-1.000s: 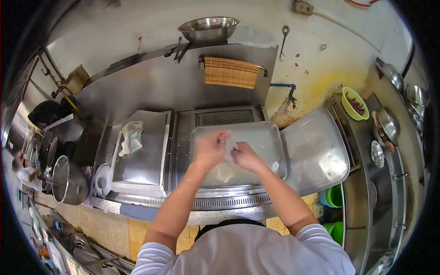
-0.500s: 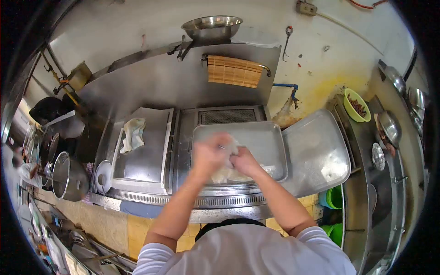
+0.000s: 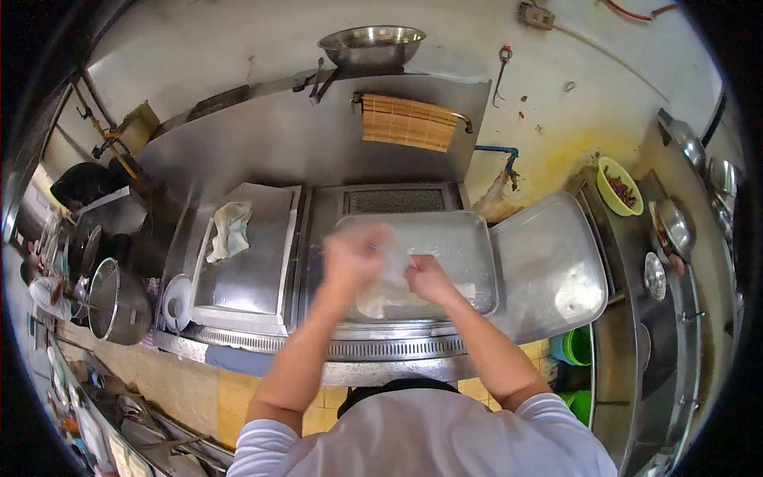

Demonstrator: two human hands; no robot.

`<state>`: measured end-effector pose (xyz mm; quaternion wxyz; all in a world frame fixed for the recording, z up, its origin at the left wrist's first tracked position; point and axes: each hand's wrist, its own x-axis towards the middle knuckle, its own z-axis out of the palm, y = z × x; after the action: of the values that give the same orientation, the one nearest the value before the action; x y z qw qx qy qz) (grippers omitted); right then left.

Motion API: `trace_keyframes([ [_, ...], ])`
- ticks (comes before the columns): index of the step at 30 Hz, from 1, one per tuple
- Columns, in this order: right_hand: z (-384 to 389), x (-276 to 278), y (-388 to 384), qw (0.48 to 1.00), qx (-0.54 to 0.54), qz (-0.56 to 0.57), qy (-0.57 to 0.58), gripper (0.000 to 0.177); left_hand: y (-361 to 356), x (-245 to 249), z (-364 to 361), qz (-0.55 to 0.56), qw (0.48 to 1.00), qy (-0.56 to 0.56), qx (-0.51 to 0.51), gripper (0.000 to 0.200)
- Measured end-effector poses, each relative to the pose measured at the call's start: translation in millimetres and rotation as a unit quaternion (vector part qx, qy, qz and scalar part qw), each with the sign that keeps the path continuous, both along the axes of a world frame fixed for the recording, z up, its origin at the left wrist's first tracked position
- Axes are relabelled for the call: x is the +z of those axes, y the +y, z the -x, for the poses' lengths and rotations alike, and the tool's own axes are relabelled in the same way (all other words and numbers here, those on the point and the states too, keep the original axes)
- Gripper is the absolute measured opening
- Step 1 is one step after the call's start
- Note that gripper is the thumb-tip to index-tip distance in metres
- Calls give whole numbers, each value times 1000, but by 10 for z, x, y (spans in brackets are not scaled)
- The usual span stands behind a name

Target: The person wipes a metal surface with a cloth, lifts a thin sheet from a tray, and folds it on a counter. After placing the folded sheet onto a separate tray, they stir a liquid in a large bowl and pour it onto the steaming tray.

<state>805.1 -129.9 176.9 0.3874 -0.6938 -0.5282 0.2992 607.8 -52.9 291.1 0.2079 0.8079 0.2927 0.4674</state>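
A large metal tray (image 3: 469,238) lies on the steel counter before me. Above its left half is my left hand (image 3: 355,256), badly blurred by motion, so its fingers cannot be made out. My right hand (image 3: 429,280) is closed over the middle of the tray, pinching the edge of a pale, translucent material (image 3: 396,261) that stretches between both hands. Pale, flat pieces (image 3: 381,302) lie in the tray's front part, below the hands.
A second tray (image 3: 548,270) leans at the right. At the left, a white cloth (image 3: 230,230) lies on a steel lid (image 3: 246,278). A bamboo mat (image 3: 408,123) hangs behind. A green bowl (image 3: 620,187) and a deep pot (image 3: 119,306) stand at the sides.
My left hand has moved slightly left, away from my right hand, and the pale material between them is more spread out. My right hand has shifted slightly right.
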Motion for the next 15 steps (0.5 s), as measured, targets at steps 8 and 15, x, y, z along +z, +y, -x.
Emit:
trace_keyframes([
  [8,-856,-274,-347,967,-14,150,-206,33,259,-413,437,77,994,29,75,32],
  [15,64,69,-38,999,40,5,-18,29,86,224,25,35,999,-27,-18,31],
])
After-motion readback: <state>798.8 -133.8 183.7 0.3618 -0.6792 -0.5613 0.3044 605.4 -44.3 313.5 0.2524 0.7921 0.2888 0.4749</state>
